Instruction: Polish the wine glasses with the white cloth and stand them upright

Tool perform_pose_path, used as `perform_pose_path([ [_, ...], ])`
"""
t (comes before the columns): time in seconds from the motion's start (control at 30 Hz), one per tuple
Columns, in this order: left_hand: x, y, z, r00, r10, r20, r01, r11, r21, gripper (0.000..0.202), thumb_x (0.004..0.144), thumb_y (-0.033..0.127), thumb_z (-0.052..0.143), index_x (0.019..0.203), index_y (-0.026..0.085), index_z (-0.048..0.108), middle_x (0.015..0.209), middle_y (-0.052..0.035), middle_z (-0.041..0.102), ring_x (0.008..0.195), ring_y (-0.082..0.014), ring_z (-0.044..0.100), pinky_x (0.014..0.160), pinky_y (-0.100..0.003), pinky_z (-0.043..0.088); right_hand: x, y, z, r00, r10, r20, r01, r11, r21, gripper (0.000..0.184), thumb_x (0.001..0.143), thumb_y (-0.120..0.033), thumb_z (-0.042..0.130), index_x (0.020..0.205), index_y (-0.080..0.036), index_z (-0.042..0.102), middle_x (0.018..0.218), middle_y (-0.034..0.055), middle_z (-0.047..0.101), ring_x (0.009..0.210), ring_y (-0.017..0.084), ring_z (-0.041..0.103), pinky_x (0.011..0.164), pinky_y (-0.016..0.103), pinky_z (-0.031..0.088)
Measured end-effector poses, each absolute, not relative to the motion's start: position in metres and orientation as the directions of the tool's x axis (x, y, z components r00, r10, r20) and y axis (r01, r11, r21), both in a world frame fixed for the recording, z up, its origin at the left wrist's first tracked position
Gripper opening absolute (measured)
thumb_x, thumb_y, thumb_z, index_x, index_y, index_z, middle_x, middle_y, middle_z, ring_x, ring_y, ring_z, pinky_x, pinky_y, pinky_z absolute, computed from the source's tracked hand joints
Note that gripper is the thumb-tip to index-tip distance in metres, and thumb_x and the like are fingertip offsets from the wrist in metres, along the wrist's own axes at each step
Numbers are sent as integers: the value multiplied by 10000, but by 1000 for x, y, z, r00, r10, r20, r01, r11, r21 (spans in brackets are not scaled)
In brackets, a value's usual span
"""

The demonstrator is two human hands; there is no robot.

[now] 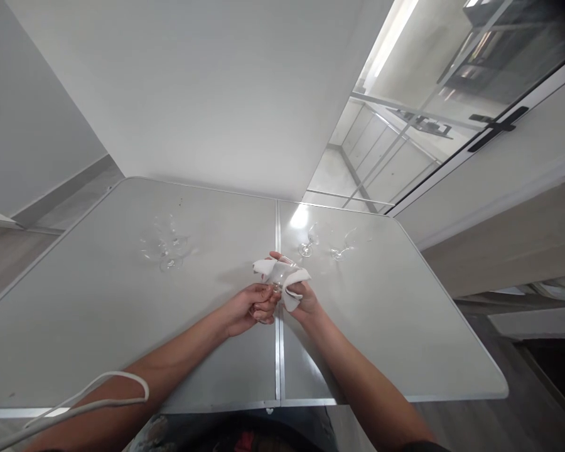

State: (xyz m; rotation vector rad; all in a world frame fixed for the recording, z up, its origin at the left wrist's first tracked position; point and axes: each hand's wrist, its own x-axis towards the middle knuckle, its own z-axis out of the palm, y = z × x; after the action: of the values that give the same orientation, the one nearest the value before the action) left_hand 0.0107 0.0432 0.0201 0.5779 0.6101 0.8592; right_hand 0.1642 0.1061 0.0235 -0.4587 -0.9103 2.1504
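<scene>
A clear stemmed glass [281, 271] is held over the middle of the table. My left hand [257, 302] has its fingers closed around the lower part of that glass. A white cloth [293, 290] wraps partly round the bowl, and my right hand [306, 301] grips cloth and glass together. Some right-hand fingers are behind the cloth and glass. Beyond my right hand stand two more clear glasses, one stemmed glass [307, 242] and another glass [343, 247] further right. To the left a cluster of several clear glasses [168, 245] sits on the table.
The light grey folding table [216, 370] has a metal seam [278, 351] down its middle. A white cable [98, 402] loops over my left forearm. A white wall panel [207, 94] borders the far edge, with a glazed door [419, 113] at the right.
</scene>
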Motion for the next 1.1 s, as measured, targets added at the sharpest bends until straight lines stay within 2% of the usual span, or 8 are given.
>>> perform_pose_path([
  [0.17, 17, 43, 10, 206, 967, -149, 27, 147, 989, 447, 953, 561, 517, 703, 195, 456, 525, 43, 392, 479, -108, 361, 569, -264, 293, 163, 108, 25, -410, 909, -68, -538, -302, -787, 901, 674, -186, 823, 1465, -366, 433, 1264, 18, 668, 859, 155, 665, 719, 272, 549],
  [0.27, 17, 40, 6, 16, 1000, -8, 530, -2, 848, 311, 964, 432, 511, 754, 202, 507, 632, -23, 568, 559, -163, 491, 585, -273, 267, 164, 106, 33, -273, 962, 27, -431, -97, -897, 956, 678, -174, 848, 1497, -342, 385, 1188, 24, 683, 906, 174, 649, 793, 306, 545],
  [0.37, 13, 39, 6, 3, 999, 45, 734, -33, 679, 202, 950, 362, 518, 824, 209, 556, 675, -45, 623, 573, -189, 537, 581, -276, 251, 171, 109, 42, -234, 954, 188, -258, 125, -958, 910, 637, -171, 889, 1433, -298, 466, 1087, 37, 712, 1024, 224, 635, 948, 382, 509],
  [0.5, 6, 40, 12, 142, 989, 35, 639, -119, 760, 263, 961, 395, 520, 781, 206, 552, 643, -33, 612, 557, -171, 519, 586, -279, 266, 185, 121, 42, -446, 883, 146, -274, 21, -961, 697, 648, -263, 888, 1281, -264, 598, 939, 26, 709, 852, 210, 641, 785, 345, 532],
  [0.63, 10, 38, 14, 371, 926, -65, 119, 22, 993, 398, 953, 528, 542, 744, 190, 525, 506, 17, 514, 471, -125, 448, 561, -273, 308, 187, 122, 34, -562, 824, 71, -491, -264, -830, 765, 645, -455, 863, 1331, -323, 552, 911, -14, 662, 638, 156, 576, 576, 299, 506],
  [0.87, 27, 33, 13, 327, 918, -226, -589, 385, 711, 368, 863, 458, 676, 730, 195, 455, 508, 113, 241, 400, -49, 249, 522, -250, 301, 162, 99, 37, -647, 761, -32, -453, -419, -787, 836, 544, -359, 931, 1312, -256, 618, 1150, 71, 684, 930, 216, 660, 769, 325, 548],
  [0.97, 26, 37, 12, 232, 944, -236, -525, 326, 786, 362, 839, 392, 662, 673, 202, 402, 506, 102, 255, 427, -57, 247, 524, -247, 288, 156, 96, 36, -559, 826, -74, -441, -372, -817, 799, 558, -271, 931, 1297, -258, 629, 1162, 66, 690, 948, 205, 661, 798, 316, 549],
  [1.1, 22, 38, 11, 40, 998, -49, 106, 44, 993, 228, 854, 279, 560, 655, 194, 487, 522, 25, 469, 495, -115, 402, 557, -267, 292, 155, 92, 37, -292, 956, -9, -431, -140, -892, 893, 595, -229, 918, 1403, -298, 544, 1322, 76, 633, 972, 209, 651, 766, 316, 562],
])
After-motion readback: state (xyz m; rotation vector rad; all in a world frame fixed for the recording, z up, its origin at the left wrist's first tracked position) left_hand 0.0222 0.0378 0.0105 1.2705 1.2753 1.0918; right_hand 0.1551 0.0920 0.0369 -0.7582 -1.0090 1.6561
